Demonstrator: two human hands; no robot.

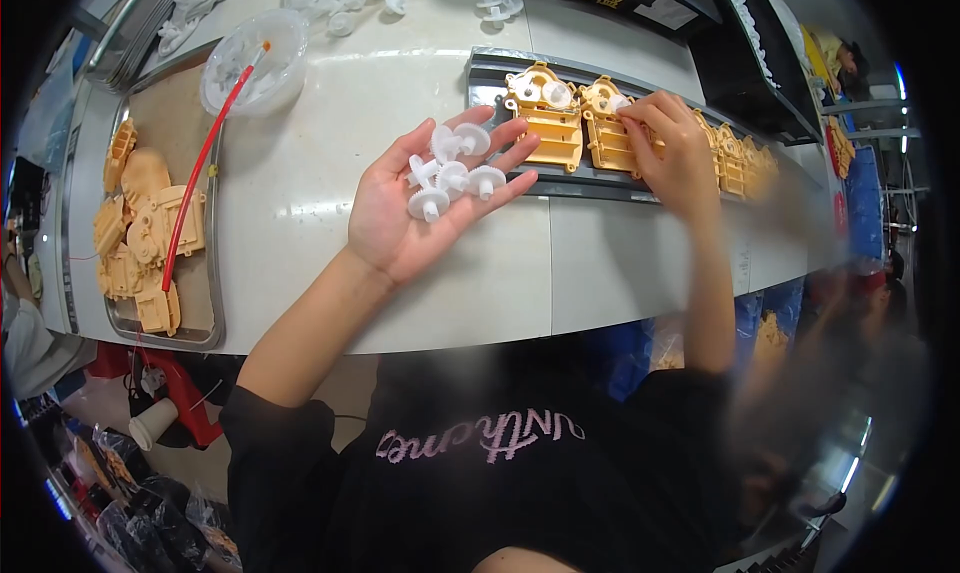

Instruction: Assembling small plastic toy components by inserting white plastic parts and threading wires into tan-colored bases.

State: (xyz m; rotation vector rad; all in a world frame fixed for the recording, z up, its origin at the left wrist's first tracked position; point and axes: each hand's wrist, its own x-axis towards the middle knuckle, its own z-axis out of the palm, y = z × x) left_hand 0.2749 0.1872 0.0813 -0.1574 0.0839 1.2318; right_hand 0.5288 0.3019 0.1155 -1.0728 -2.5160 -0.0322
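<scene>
My left hand (400, 208) is turned palm up, fingers spread, with several white plastic gears (452, 176) with stub shafts resting in it. At the row of yellow plastic housings, my right hand (672, 148) pinches a white gear (621, 104) at the top of the second housing (608, 141). Its fingertips cover part of that gear. The first housing (550, 133), to its left, has a white gear (556, 95) seated in its upper part. The housings lie along a dark metal rail (490, 65), and further ones continue to the right past my wrist.
A metal tray (215, 318) at left holds loose yellow housings (150, 223). A clear round tub (290, 88) with a red-handled tool (205, 163) stands at its far end. More white gears (497, 8) lie at the back. Black bins (745, 43) stand at far right.
</scene>
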